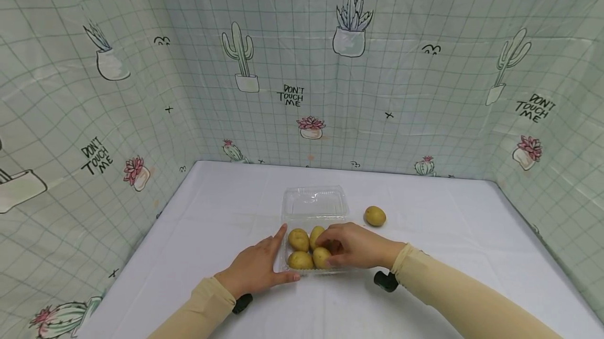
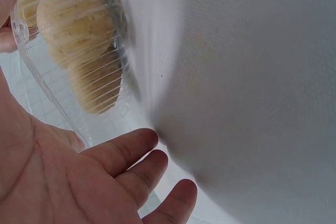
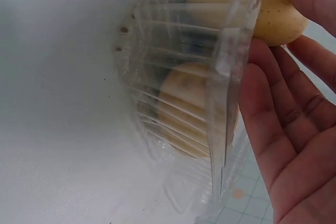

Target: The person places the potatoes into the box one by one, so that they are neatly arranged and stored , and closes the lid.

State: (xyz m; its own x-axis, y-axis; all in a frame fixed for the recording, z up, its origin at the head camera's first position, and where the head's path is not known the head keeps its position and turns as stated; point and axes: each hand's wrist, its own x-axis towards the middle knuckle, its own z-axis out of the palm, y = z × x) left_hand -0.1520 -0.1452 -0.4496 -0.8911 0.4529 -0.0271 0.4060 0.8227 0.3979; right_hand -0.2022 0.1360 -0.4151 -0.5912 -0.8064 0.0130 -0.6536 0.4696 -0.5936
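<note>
A clear plastic clamshell box [image 1: 325, 272] lies with its lid [image 1: 315, 203] folded back. Several yellow potatoes are in its base, among them a front left potato [image 1: 300, 260] and a back left potato [image 1: 298, 239]. My right hand [image 1: 356, 245] reaches over the right side and pinches the front right potato [image 1: 322, 258] between thumb and fingers; the right wrist view shows this potato [image 3: 281, 17] partly above the rim. My left hand [image 1: 257, 265] is spread around the box's left front corner, fingers straight. In the left wrist view two potatoes show through the ribbed wall [image 2: 118, 40].
A single potato [image 1: 375, 216] lies on the white table [image 1: 434, 223], behind and to the right of the box. Cloth walls [image 1: 283, 140] printed with cacti stand at the back and both sides. Black wrist devices [image 1: 386, 281] sit under both wrists.
</note>
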